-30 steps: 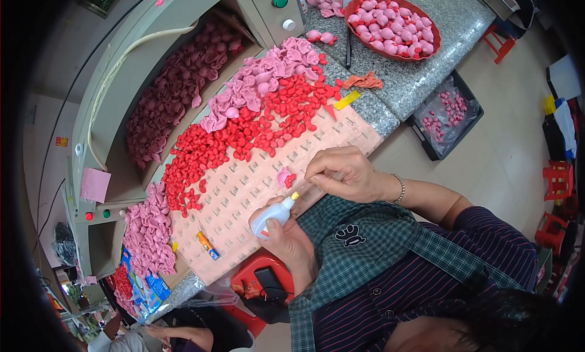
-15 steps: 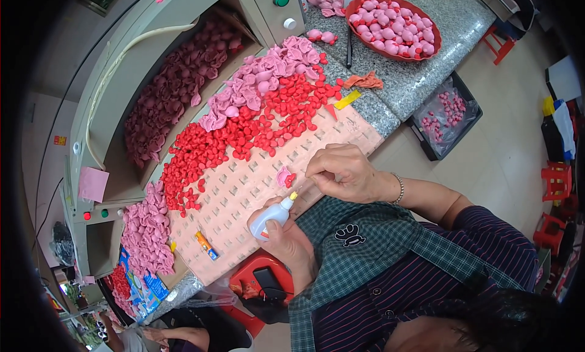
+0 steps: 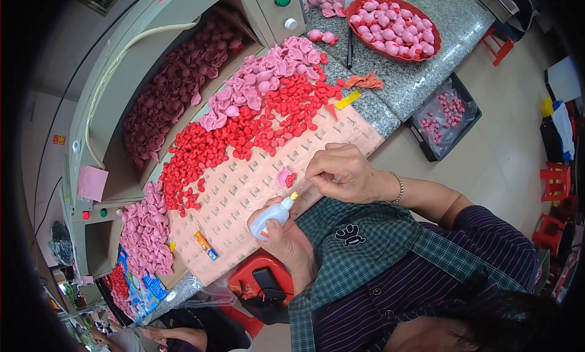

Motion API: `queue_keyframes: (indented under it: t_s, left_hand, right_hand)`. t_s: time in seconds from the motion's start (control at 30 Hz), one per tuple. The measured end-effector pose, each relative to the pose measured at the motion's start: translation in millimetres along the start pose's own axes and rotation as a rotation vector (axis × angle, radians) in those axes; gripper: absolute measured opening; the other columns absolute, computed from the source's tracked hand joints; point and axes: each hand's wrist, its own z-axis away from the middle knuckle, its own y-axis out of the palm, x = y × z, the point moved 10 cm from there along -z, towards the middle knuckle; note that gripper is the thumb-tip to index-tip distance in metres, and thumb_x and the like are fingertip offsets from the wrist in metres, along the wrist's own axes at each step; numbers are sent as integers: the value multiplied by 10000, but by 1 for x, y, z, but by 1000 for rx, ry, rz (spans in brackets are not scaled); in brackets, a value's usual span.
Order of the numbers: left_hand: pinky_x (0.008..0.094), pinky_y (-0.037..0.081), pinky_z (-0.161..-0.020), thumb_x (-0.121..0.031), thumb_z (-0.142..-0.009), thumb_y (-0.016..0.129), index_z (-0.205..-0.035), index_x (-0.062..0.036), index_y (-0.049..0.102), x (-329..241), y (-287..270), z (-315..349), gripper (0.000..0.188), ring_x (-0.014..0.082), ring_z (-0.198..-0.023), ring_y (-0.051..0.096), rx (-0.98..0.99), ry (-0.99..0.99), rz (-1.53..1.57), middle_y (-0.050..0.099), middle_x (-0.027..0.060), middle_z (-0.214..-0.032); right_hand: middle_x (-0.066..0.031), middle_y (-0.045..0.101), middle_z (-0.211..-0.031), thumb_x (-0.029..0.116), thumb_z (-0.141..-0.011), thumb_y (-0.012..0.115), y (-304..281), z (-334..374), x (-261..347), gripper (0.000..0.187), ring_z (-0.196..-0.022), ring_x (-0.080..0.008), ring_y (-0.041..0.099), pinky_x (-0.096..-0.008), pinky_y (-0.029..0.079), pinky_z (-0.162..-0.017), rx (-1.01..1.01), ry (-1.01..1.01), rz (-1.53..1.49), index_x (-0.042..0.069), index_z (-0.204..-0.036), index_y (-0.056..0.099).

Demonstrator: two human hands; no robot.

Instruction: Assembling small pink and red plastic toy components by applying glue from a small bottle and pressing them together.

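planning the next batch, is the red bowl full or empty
Full-looking: in the red bowl, pink pieces with red bits lie piled nearly out to the rim. How deep they go cannot be told.

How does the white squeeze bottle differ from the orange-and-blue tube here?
Place: the squeeze bottle is gripped in the left hand, while the orange-and-blue tube lies loose on the pink mat.
Size: the bottle looks larger and fatter, the tube smaller and slimmer.
Colour: the bottle is whitish with a yellow tip; the tube is orange at one end, blue at the other.
Shared: both are longer than wide.
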Motion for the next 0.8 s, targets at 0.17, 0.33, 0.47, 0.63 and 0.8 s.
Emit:
queue_keyframes:
  t_s: [0.17, 0.33, 0.47, 0.63, 0.8]
  left_hand:
    - [346, 526, -789, -312, -897, 697, -1121, -28, 491, 1, -1, 0, 417, 252, -950, 612, 2, -3, -6, 612, 179, -1074]
    - [344, 519, -794, -325, -895, 702, -1119, -26, 491, 1, -1, 1, 428, 245, -935, 606, -10, 4, -5, 608, 177, -1067]
    - [337, 511, -803, -344, -894, 709, -1120, -23, 494, 2, -7, -3, 448, 243, -942, 603, -22, -2, 22, 608, 173, -1072]
    - [315, 510, -811, -356, -888, 731, -1135, -14, 542, 21, -27, -7, 462, 228, -965, 602, -102, -136, 261, 614, 145, -1091]
    - [307, 483, -754, -281, -927, 699, -1178, 19, 547, 28, -36, -8, 420, 211, -879, 590, -190, -167, 427, 627, 170, -1096]
  right_hand:
    - [-33, 634, -704, -44, -717, 663, 1, -2, 0, 139, -540, -161, 546, -301, 403, -547, 22, -7, 21, 56, -805, 624]
    - [-35, 633, -701, -44, -684, 657, 0, -2, 2, 144, -531, -167, 538, -299, 398, -553, -4, -35, 46, 54, -782, 618]
    - [-41, 631, -701, -49, -687, 649, -10, -3, -2, 138, -544, -177, 551, -300, 405, -560, -33, 13, 57, 49, -780, 618]
    - [-63, 597, -710, -29, -769, 600, -36, -4, -22, 56, -595, -161, 549, -298, 422, -585, -155, 186, -34, 21, -792, 591]
    - [-51, 495, -713, 63, -946, 506, -63, 13, -58, 160, -633, -119, 474, -276, 406, -595, -189, 285, 19, -2, -802, 531]
